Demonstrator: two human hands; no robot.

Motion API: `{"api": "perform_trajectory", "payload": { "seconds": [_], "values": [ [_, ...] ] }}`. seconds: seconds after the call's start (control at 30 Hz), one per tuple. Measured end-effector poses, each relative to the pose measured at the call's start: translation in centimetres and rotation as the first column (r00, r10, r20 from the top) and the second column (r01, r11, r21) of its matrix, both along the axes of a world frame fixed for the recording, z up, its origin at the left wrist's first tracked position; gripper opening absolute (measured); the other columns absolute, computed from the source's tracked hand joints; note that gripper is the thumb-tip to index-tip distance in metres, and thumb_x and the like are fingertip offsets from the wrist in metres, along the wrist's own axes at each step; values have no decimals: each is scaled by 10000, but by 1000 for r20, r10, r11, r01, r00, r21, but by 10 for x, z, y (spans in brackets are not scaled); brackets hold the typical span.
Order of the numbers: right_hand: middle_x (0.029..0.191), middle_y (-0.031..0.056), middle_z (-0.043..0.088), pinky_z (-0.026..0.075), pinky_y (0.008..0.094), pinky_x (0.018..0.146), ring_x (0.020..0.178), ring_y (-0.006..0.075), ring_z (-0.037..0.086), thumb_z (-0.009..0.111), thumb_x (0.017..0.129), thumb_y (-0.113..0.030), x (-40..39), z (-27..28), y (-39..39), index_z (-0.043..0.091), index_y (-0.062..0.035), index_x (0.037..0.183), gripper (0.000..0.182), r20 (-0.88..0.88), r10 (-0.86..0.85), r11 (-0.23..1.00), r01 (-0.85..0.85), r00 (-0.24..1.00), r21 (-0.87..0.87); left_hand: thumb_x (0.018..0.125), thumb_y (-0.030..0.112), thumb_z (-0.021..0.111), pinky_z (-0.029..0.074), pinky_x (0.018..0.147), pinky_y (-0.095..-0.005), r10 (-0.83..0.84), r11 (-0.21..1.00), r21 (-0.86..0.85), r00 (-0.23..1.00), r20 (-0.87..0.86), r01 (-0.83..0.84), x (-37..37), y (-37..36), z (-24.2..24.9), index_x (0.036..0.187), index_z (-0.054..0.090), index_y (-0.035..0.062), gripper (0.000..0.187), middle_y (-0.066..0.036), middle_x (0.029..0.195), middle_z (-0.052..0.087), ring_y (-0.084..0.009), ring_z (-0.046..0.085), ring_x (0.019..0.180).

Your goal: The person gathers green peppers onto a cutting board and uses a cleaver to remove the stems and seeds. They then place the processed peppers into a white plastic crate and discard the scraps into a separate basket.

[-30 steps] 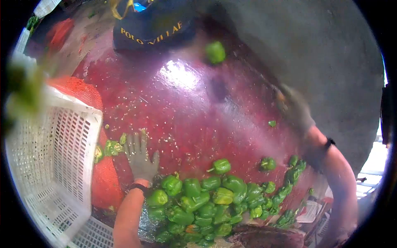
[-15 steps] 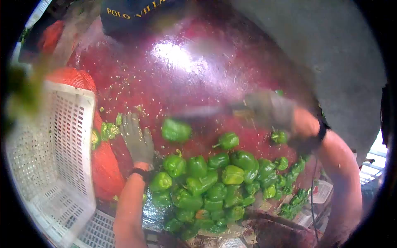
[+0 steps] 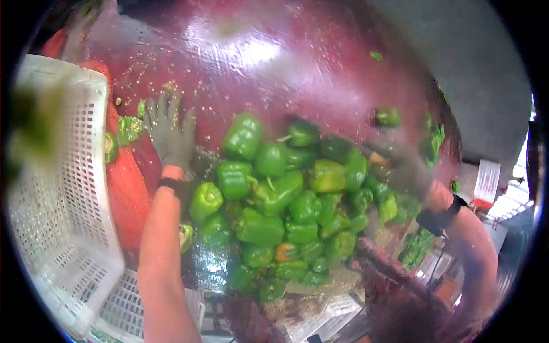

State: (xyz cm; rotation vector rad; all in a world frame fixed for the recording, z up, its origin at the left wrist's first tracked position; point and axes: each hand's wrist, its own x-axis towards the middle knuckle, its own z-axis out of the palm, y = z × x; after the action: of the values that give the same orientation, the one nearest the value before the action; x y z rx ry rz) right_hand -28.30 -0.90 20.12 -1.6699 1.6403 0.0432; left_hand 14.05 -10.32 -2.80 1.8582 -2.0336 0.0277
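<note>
My gloved left hand (image 3: 170, 132) lies flat on the red table (image 3: 217, 86) with its fingers spread and nothing in them. Cut green pepper pieces (image 3: 129, 130) lie just left of its fingers. My gloved right hand (image 3: 403, 168), blurred, is closed round the handle of a knife (image 3: 378, 159) at the right side of the pepper pile. The blade is smeared by motion and hard to make out among the peppers. The pile of whole green peppers (image 3: 260, 227) lies between my hands; one large pepper (image 3: 243, 136) sits at its upper left edge.
A white perforated crate (image 3: 108, 188) stands at the left, beside a red mesh sack (image 3: 128, 191). One pepper (image 3: 389, 117) lies beyond my right hand, with another green piece (image 3: 436, 143) near the table's right edge. Papers (image 3: 329, 317) are below the pile.
The view has shifted downward. My right hand has swept the knife down and toward me to the pile. The large pepper now touches the pile. My left hand stays spread on the table.
</note>
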Motion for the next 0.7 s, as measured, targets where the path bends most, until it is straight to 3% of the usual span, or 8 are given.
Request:
{"api": "perform_trajectory", "payload": {
  "seconds": [0.2,0.3,0.4,0.47,0.5,0.53,0.63,0.7],
  "values": [
    [998,182,695,537,332,798,876,172,680,654,862,-92,46,29,57,499,-208,1450,619,11,-87,988,84,996,130,910,428,626,153,1181,-587,-389,883,261,919,-62,391,-7,41,0,1390,569,291,502,-60,1573,368,-377,274,1452],
    [912,176,682,533,331,741,787,180,659,648,872,-107,60,37,86,500,-228,1448,606,30,-185,979,181,982,97,921,305,641,146,1204,-483,-94,774,473,814,-573,422,-30,89,49,1514,403,181,650,-170,1520,415,-330,289,1451],
    [922,181,682,526,323,732,788,177,651,665,865,-124,73,55,113,520,-212,1428,588,45,-267,961,263,963,87,883,120,666,323,1151,-391,117,764,353,422,-899,540,-34,123,61,1536,342,100,729,-149,1486,458,-267,418,1367],
    [948,186,687,526,319,744,813,176,655,679,855,-130,77,65,133,531,-197,1417,585,-9,-203,979,203,979,3,854,66,663,382,1116,-384,195,768,396,405,-893,504,-30,149,61,1518,366,95,728,-153,1459,485,-283,495,1312],
    [900,186,677,533,355,745,799,228,663,672,849,-159,93,89,135,555,-181,1393,557,-31,-330,930,331,943,158,837,72,672,387,1115,-396,-64,779,327,586,-808,536,-25,162,67,1495,398,104,713,-173,1455,482,-315,495,1313],
    [908,156,687,534,366,752,809,234,663,658,858,-153,94,88,154,547,-184,1392,546,-85,-234,971,238,969,38,820,78,681,392,1114,-408,-316,770,264,706,-635,581,-19,174,73,1472,429,112,699,-193,1450,479,-348,495,1314],
    [967,103,701,536,400,778,863,270,662,619,886,-172,82,53,231,533,-182,1377,499,-241,87,995,-96,967,-26,778,117,717,403,1103,-436,-148,811,361,759,-635,460,-18,207,77,1442,461,132,712,-204,1456,460,-389,473,1318],
    [994,128,685,528,425,779,891,314,659,607,899,-217,92,64,257,542,-170,1356,464,-209,199,966,-156,957,206,782,114,716,402,1099,-447,-170,774,433,811,-560,461,-7,227,86,1453,447,144,724,-201,1461,454,-388,469,1317]
  ]
}}
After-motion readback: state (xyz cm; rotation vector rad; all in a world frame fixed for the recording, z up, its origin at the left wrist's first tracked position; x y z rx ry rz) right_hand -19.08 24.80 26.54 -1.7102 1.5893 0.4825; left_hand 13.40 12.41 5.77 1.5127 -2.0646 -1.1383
